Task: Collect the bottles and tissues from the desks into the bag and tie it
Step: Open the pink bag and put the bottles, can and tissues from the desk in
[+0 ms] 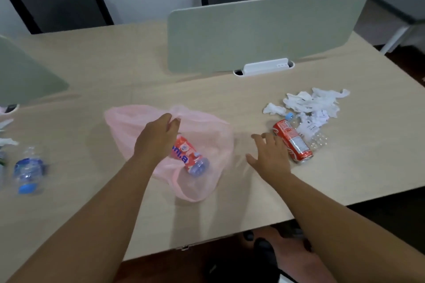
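At desk centre: one pink bag lying flat, one red-labelled bottle inside. Toward the right edge: one red can, one clear bottle, one tissue heap. By the left edge: one blue-capped bottle. Left hand pinching the bag's rim; right hand spread, empty, just beside the can.

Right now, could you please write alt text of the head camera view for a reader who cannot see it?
A person's left hand holds open a pink bag containing a bottle on a desk, while the right hand reaches toward a red can. Tissues lie behind the can; another bottle lies far left.
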Demonstrator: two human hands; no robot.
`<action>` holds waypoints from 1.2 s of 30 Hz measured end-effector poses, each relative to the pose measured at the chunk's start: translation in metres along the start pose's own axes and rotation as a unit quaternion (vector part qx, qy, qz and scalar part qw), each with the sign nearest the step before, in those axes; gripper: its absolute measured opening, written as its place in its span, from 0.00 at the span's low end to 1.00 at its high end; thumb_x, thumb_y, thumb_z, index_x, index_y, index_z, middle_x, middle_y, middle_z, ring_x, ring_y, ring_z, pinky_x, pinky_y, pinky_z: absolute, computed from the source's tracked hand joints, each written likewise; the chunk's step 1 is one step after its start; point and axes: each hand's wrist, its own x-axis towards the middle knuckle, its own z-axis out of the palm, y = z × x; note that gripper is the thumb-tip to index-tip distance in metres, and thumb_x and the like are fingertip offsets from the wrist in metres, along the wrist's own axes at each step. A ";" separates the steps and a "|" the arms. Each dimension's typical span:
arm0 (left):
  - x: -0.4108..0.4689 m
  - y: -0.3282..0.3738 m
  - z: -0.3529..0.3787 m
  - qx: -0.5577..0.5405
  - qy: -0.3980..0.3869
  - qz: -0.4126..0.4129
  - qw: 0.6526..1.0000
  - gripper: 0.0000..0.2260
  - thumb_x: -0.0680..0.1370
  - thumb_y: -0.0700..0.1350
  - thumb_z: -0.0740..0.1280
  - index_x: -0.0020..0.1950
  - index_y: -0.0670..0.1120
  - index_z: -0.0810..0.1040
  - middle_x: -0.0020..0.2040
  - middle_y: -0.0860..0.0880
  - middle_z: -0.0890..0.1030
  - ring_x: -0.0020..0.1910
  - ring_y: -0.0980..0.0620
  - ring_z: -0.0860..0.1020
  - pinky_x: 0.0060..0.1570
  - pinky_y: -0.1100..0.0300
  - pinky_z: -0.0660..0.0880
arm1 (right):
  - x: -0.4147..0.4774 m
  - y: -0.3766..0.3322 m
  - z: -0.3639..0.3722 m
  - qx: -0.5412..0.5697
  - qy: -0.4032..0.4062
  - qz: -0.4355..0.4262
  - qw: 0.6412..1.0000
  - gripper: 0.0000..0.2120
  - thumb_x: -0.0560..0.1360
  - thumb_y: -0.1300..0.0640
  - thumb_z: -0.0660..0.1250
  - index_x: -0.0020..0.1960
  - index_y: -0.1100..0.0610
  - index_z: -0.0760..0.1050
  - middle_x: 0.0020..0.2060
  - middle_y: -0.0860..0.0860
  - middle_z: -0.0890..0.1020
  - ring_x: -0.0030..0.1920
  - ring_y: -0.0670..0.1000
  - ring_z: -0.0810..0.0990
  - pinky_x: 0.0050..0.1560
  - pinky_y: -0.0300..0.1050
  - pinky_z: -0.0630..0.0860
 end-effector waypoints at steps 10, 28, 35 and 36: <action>0.019 0.011 0.026 0.071 0.036 -0.003 0.997 0.20 0.82 0.57 0.54 0.38 0.44 0.67 0.34 0.44 0.74 0.37 0.39 0.74 0.37 0.51 0.69 | 0.008 0.090 0.012 0.026 -0.089 0.194 0.977 0.36 0.75 0.58 0.64 0.77 0.49 0.51 0.64 0.60 0.66 0.58 0.64 0.69 0.53 0.57 0.73; 0.010 0.009 0.009 0.095 0.060 -0.066 0.991 0.11 0.83 0.53 0.53 0.49 0.46 0.66 0.40 0.43 0.77 0.39 0.40 0.75 0.38 0.50 0.71 | 0.049 -0.088 0.026 0.247 -0.207 -0.146 0.935 0.34 0.74 0.53 0.70 0.76 0.51 0.59 0.68 0.57 0.66 0.64 0.60 0.70 0.64 0.54 0.70; 0.015 0.026 0.027 0.110 0.055 -0.039 0.992 0.14 0.83 0.56 0.52 0.47 0.47 0.66 0.35 0.47 0.75 0.35 0.43 0.74 0.32 0.54 0.64 | 0.065 0.008 0.006 0.089 -0.088 -0.119 0.985 0.24 0.73 0.52 0.68 0.68 0.53 0.71 0.62 0.56 0.73 0.60 0.59 0.71 0.55 0.54 0.73; 0.016 0.026 0.029 0.106 0.058 -0.041 0.992 0.15 0.83 0.56 0.51 0.48 0.46 0.67 0.37 0.46 0.76 0.36 0.43 0.75 0.33 0.54 0.66 | 0.068 0.023 0.003 0.054 -0.068 -0.103 0.991 0.24 0.73 0.50 0.68 0.68 0.52 0.71 0.63 0.56 0.73 0.61 0.59 0.71 0.56 0.54 0.71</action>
